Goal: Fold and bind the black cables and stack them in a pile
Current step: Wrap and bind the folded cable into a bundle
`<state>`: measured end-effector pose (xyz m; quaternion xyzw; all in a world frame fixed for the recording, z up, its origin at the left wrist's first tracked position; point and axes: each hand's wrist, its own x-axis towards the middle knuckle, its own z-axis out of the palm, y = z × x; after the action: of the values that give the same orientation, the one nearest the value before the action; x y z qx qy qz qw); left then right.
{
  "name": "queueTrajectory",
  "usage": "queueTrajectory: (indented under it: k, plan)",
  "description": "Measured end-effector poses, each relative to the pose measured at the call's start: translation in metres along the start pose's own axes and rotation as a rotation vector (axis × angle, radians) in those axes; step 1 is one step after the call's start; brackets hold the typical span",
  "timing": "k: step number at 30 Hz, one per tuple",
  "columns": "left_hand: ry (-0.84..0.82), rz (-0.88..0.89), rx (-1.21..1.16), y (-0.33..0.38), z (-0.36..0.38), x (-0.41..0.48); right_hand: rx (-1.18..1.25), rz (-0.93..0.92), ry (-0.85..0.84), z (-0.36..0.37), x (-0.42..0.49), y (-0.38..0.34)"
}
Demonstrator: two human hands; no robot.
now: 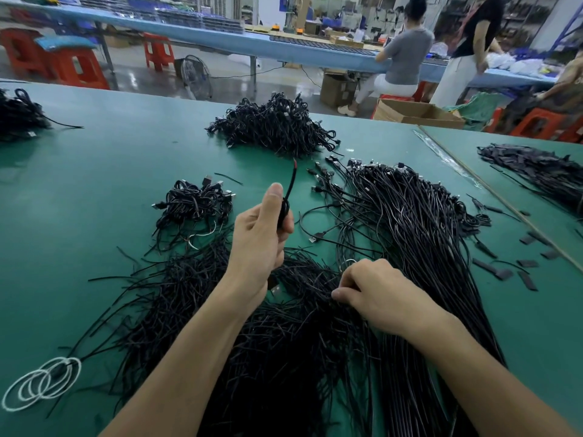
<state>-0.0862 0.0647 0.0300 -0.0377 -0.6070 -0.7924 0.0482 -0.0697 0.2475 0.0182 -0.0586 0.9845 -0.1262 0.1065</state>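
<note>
Left hand (262,234) grips a folded black cable (285,209), raised above the matte green counter (110,171), its thin glossy tail poking up past the thumb. Right hand (375,294) curls into the wiry ties (195,294), pinching strands, beside long loose cables (410,222).

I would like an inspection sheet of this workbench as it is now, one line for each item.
Surface: green mat, with cables heaped on it.
Job's things: folded cable in the left hand; small pile of folded cables; large pile further back.
Clutter: white wire rings; short black pieces at the right.
Hands: the left hand grips the folded cable; the right hand pinches the thin black strands.
Cables: loose cables fanned out, not folded.
Surroundings: two people at a blue bench, red stools, cardboard box.
</note>
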Motion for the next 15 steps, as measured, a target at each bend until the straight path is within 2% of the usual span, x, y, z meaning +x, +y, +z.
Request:
queueTrajectory:
  k: [3,6,11,13,15]
  plan:
    - [0.002,-0.016,-0.011,0.001,0.001,-0.001,-0.039,-0.01,0.034,-0.012,-0.005,0.003]
    - [-0.02,-0.063,-0.003,0.001,0.003,-0.003,0.119,-0.077,0.089,-0.03,-0.01,0.004]
    - [-0.156,-0.062,0.085,-0.001,0.006,-0.005,0.531,-0.254,0.438,-0.046,-0.02,-0.02]
    - [-0.237,-0.063,0.043,0.001,0.008,-0.005,0.494,-0.35,0.446,-0.048,-0.023,-0.033]
    - [-0.307,-0.084,-0.033,0.004,0.008,-0.006,0.305,-0.414,0.382,-0.052,-0.025,-0.041]
